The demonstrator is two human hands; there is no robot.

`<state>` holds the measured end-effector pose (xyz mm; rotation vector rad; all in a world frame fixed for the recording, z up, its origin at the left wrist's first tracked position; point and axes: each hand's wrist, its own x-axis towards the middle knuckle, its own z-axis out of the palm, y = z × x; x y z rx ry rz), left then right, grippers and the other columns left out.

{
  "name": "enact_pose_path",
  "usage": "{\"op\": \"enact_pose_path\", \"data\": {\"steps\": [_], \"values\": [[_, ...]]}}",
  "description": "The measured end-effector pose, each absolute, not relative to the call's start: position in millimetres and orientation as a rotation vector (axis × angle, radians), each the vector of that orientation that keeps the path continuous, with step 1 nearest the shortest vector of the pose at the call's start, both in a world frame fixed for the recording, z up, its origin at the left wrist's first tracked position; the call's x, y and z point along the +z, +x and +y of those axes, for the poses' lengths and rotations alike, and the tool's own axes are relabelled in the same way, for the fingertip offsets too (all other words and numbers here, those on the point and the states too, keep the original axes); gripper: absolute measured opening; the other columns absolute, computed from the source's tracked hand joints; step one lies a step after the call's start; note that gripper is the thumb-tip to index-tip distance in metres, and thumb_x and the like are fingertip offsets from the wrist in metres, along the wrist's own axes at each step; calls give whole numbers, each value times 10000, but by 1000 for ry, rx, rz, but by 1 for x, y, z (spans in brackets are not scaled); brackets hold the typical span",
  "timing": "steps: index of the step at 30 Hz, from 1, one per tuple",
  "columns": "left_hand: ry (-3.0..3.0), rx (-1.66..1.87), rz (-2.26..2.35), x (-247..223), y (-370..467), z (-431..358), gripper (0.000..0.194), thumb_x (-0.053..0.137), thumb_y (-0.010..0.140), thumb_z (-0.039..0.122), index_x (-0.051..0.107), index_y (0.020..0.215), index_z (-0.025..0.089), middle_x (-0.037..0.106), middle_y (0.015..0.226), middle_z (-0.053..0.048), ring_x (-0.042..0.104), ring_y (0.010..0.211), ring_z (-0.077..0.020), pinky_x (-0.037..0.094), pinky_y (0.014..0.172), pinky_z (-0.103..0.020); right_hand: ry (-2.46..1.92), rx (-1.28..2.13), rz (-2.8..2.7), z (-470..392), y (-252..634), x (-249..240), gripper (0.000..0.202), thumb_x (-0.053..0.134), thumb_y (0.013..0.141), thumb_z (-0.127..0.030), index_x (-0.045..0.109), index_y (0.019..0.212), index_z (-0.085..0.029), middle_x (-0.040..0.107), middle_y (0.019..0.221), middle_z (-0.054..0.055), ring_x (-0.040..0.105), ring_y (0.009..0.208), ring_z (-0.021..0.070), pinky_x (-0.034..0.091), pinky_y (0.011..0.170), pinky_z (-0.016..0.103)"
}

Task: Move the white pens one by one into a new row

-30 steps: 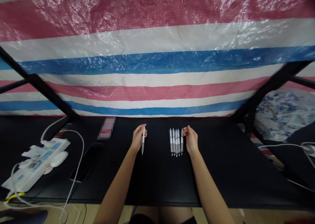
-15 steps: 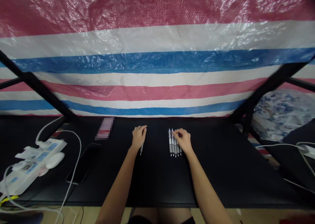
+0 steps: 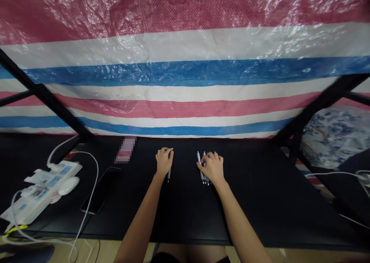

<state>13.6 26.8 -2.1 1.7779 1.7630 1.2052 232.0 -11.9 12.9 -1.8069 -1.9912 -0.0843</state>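
Note:
Near the middle of the black table, my left hand (image 3: pixel 164 161) rests with its fingers curled over a pen (image 3: pixel 169 175). Only the pen's near part and tip show along the hand's right side; the rest is covered. To the right, my right hand (image 3: pixel 213 167) lies over several white-and-grey pens (image 3: pixel 201 175) set side by side, tips toward me. Its thumb presses on the leftmost pen, which slants a little, and the fingers bend over the others. The palm and fingers hide much of the row.
On the left are a pixelated pink item (image 3: pixel 126 150), a black phone (image 3: pixel 101 189) and a white power strip (image 3: pixel 43 189) with cables. A striped plastic sheet (image 3: pixel 185 107) hangs behind the table (image 3: pixel 185 209). Black frame bars (image 3: pixel 308 110) slant at both sides.
My right hand has shifted slightly left and flattened over the pens, its thumb now at the row's left edge. The leftmost pen has tilted. My left hand stays on its pen.

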Motion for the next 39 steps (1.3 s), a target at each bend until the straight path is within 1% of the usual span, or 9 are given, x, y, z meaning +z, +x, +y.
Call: {"op": "enact_pose_path", "data": {"steps": [5, 10, 14, 19, 23, 25, 28, 31, 39], "values": [[1724, 1281, 1760, 0, 10, 23, 261, 563, 796, 247, 657, 1039, 262, 596, 995, -84, 503, 955, -256, 334, 887, -403, -1818, 14, -1893, -11, 233, 12, 174, 610, 750, -341, 648, 625, -227, 593, 819, 49, 470, 875, 247, 270, 772, 377], [1505, 1572, 1631, -1, 4, 22, 197, 571, 782, 208, 669, 952, 222, 605, 894, -58, 541, 777, -174, 404, 799, -315, -1834, -41, -1898, -13, 229, 13, 177, 646, 725, -381, 670, 655, -219, 587, 846, 71, 460, 882, 262, 276, 771, 391], [1512, 1606, 1599, -1, 4, 21, 184, 559, 793, 229, 663, 942, 203, 622, 871, -53, 551, 754, -157, 422, 750, -285, -1852, 28, -1840, -14, 223, 15, 150, 641, 725, -333, 670, 641, -212, 592, 856, 75, 470, 909, 275, 285, 787, 403], [1742, 1439, 1644, 4, 9, 18, 190, 533, 816, 273, 657, 941, 203, 648, 845, -39, 580, 757, -159, 444, 762, -303, -1648, 482, -1524, -8, 231, 17, 190, 624, 715, -400, 660, 643, -227, 614, 828, 46, 493, 907, 265, 318, 820, 412], [1837, 1380, 1731, 9, 11, 15, 184, 540, 819, 280, 662, 940, 215, 660, 791, -27, 600, 767, -171, 435, 803, -335, -1165, 1092, -1143, -4, 246, 22, 231, 588, 739, -443, 603, 720, -213, 599, 715, 22, 526, 695, 183, 397, 664, 310], [1855, 1366, 1729, 10, 11, 14, 194, 532, 828, 290, 661, 955, 220, 661, 779, -25, 605, 774, -176, 428, 817, -347, -1008, 1216, -1027, -5, 251, 25, 230, 579, 758, -440, 552, 718, -215, 595, 683, 11, 524, 644, 160, 401, 608, 277], [1896, 1347, 1701, 10, 11, 12, 213, 520, 840, 304, 655, 986, 228, 664, 784, -22, 608, 793, -179, 401, 857, -366, -1024, 1214, -1025, -6, 255, 26, 244, 561, 786, -464, 512, 763, -226, 507, 529, -37, 446, 494, 124, 353, 495, 244], [1969, 1323, 1685, 10, 13, 11, 229, 514, 850, 310, 640, 1025, 231, 679, 821, -19, 607, 824, -177, 350, 913, -386, -1146, 1059, -1265, -6, 253, 24, 266, 615, 748, -468, 552, 803, -215, 428, 479, -63, 407, 456, 112, 335, 480, 242], [2231, 1122, 1459, 11, 17, 7, 299, 491, 874, 318, 588, 1149, 254, 702, 953, -20, 586, 913, -175, 310, 938, -392, -1206, 872, -1769, -9, 241, 20, 160, 627, 761, -328, 691, 863, -224, 670, 843, 40, 592, 798, 191, 445, 729, 309]]}}
